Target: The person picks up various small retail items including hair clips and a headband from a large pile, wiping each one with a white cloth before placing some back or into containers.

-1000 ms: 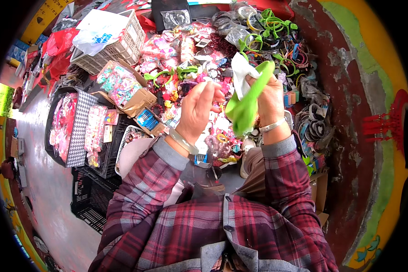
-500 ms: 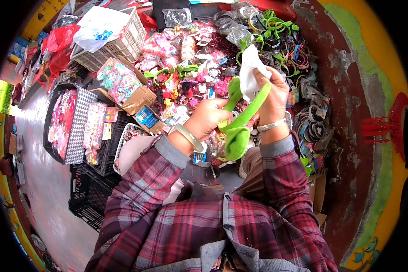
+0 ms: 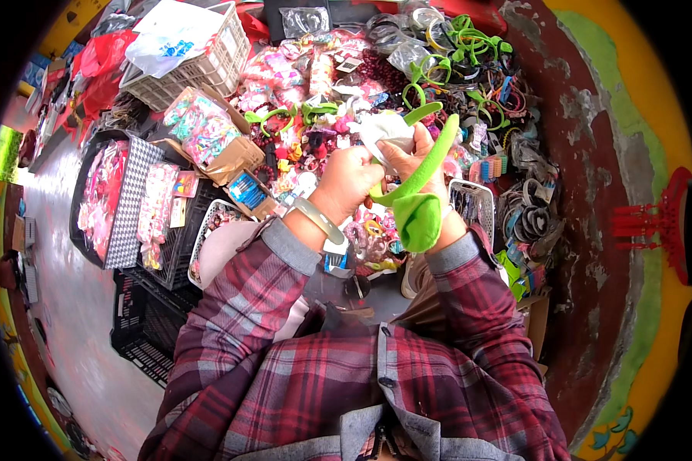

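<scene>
A bright green plush headband [image 3: 430,169] with a floppy ear-like piece at its near end is held up in front of my chest. My left hand [image 3: 344,183], wearing a bangle, is closed on the headband at its left side. My right hand [image 3: 417,160] is closed on a white cloth [image 3: 384,129], which it presses against the headband close to my left fingers. One green arm of the headband stands up across my right hand. The exact spot where cloth and headband touch is hidden behind my fingers.
Hair accessories and packets form a big heap [image 3: 307,146] ahead. More green headbands [image 3: 469,46] lie at the far right. White baskets [image 3: 473,203] flank me. On the left stand a black crate [image 3: 142,330], a checked bin [image 3: 127,223] and a pale crate [image 3: 200,73].
My right hand has come left and down with the white cloth, close to my left hand. Held by its left side, the headband has turned a little.
</scene>
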`<state>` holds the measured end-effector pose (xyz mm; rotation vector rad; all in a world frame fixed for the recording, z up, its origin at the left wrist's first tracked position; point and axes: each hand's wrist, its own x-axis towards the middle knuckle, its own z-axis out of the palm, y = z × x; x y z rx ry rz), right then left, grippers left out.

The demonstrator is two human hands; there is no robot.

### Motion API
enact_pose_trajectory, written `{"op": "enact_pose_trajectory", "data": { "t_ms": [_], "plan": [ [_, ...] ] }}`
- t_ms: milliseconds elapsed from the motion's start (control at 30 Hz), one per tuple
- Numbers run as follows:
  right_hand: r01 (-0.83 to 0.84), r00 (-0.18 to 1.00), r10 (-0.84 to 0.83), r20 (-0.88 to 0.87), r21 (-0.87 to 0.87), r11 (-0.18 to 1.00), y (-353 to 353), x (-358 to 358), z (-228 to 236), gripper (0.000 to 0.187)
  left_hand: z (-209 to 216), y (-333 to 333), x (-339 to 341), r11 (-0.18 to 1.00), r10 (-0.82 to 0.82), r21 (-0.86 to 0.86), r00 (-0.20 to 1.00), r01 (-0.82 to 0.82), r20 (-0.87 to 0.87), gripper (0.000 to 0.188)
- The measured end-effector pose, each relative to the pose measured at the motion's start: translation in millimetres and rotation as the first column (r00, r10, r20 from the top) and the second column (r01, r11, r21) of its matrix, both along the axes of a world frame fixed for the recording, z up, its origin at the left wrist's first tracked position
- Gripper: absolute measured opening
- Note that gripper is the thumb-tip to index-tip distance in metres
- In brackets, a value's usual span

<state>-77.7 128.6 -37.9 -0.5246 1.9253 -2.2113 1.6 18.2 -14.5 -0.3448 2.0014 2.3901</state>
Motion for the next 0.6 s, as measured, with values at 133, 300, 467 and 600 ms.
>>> {"op": "enact_pose_trajectory", "data": {
  "t_ms": [133,300,467,600],
  "plan": [
    [0.023,0.997,-0.028,0.073,0.064,0.998,1,1,15,0.028,-6,-5,-1,0.998,-0.053,0.012,0.998,0.053,-0.025,0.015],
    [0.155,0.988,-0.156,-0.022,-0.039,0.987,13,-7,38,0.011,6,2,4,0.982,-0.176,0.057,0.982,0.180,-0.073,0.025],
    [0.258,0.953,-0.288,-0.095,-0.245,0.934,30,-28,48,0.010,11,2,10,0.977,-0.212,0.020,0.975,0.214,-0.069,0.030],
    [0.408,0.900,-0.432,0.055,-0.455,0.791,77,-65,64,0.017,-9,0,12,0.905,-0.122,-0.419,0.989,0.078,-0.080,0.031]
  ]
}}
